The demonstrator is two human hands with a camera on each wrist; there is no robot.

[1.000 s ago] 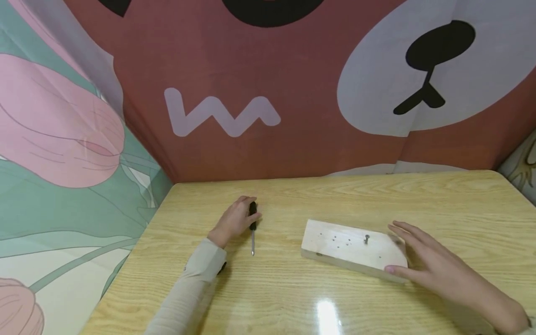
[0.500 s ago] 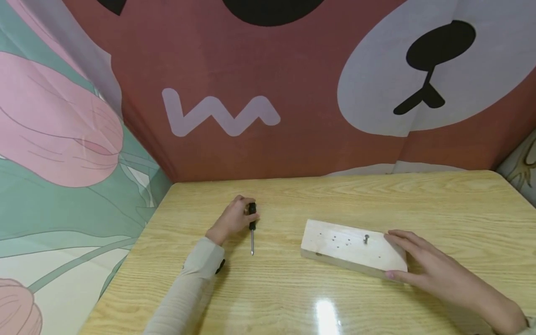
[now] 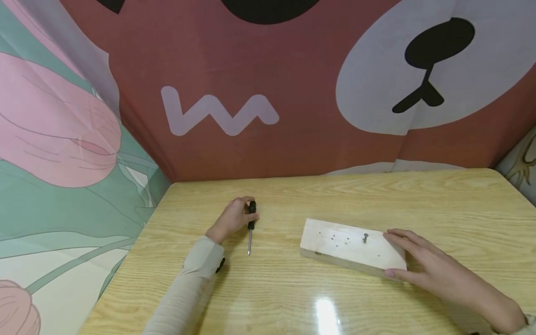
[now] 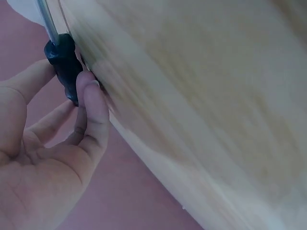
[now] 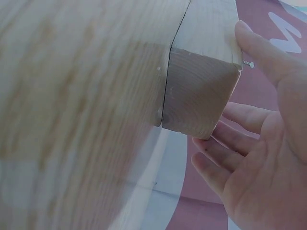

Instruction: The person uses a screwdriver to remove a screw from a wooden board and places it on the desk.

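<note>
On the left of the table, my left hand (image 3: pixel 230 221) pinches the black handle of a screwdriver (image 3: pixel 250 239), whose metal shaft points toward me. The left wrist view shows thumb and fingers on opposite sides of that handle (image 4: pixel 66 64). My right hand (image 3: pixel 437 263) holds the right end of a pale wooden block (image 3: pixel 356 253), thumb on the near side and fingers at the far side. A screw (image 3: pixel 365 237) stands partly sunk in the block's top, among several small holes. In the right wrist view, the block's end face (image 5: pixel 199 91) lies between thumb and fingers.
The light wood-grain table (image 3: pixel 272 298) has a bare stretch between screwdriver and block. Behind it hangs a reddish printed cloth (image 3: pixel 251 153), and a floral cloth (image 3: pixel 63 204) covers the left side.
My right fingers have come down onto the block's far edge, where they were raised before. The screwdriver's tip has swung slightly left in my left hand. The block stays in place.
</note>
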